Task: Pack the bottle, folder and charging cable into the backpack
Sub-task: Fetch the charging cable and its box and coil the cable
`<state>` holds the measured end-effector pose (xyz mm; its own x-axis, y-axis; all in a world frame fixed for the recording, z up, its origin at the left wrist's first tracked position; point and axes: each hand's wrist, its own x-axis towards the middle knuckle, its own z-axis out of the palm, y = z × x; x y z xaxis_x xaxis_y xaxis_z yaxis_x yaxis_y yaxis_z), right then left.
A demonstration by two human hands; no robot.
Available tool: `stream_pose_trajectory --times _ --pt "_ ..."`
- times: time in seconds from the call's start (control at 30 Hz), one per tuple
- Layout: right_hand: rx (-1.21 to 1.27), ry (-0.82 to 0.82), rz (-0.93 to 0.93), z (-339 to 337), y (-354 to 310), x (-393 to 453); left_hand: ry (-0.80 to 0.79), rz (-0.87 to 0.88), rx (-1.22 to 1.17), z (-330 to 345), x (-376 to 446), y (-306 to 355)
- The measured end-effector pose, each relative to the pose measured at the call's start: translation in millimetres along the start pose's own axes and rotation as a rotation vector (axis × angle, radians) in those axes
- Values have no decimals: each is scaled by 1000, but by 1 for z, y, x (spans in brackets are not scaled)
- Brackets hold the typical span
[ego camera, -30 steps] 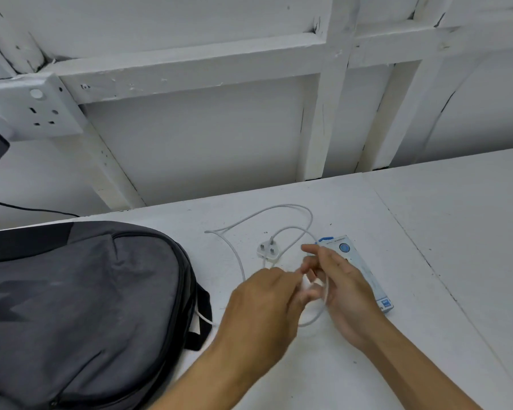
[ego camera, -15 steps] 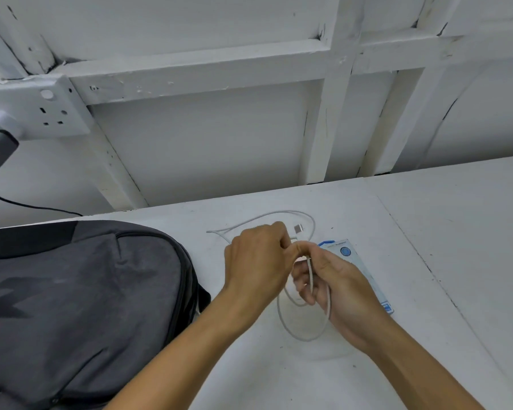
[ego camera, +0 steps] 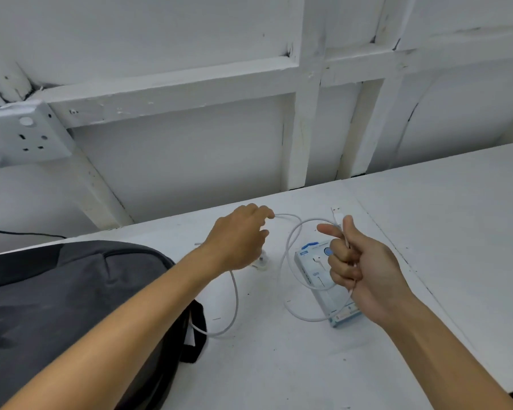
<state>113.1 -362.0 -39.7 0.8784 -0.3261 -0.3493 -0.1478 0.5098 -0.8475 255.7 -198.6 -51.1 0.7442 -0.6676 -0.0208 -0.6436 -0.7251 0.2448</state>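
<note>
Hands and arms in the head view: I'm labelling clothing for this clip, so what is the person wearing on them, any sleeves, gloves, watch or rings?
Nothing is worn where the view shows them. Both forearms are bare from the bottom edge of the picture up to the wrists, with no sleeve in view. The left hand and right hand have no gloves, and no watch, bracelet or ring shows on either.

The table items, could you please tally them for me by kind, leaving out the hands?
Backpack: 1
Charging cable: 1
Plug: 1
Earphone box: 1
Total: 4
No bottle or folder shows in this view.
</note>
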Motion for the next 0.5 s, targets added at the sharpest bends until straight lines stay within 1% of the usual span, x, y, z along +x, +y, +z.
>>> stream_pose_trajectory --times 0.1,0.17,0.23,0.3,0.37,0.43,0.5 --pt "-15 -9 -22 2 -13 -9 -84 130 104 15 31 6" --pt "39 -39 -17 0 -23 -13 -111 217 147 23 51 13" --pt "96 -75 -4 -6 -32 -15 -153 362 213 26 69 21" --pt "123 -96 3 -13 -40 -15 -204 502 323 27 83 25" --pt "137 -110 12 -24 -46 -12 -224 587 456 25 96 26" --pt "113 -113 26 -35 -52 -9 -248 592 572 18 106 22" --pt "92 -134 48 -46 -57 -7 -292 461 534 1 110 20"
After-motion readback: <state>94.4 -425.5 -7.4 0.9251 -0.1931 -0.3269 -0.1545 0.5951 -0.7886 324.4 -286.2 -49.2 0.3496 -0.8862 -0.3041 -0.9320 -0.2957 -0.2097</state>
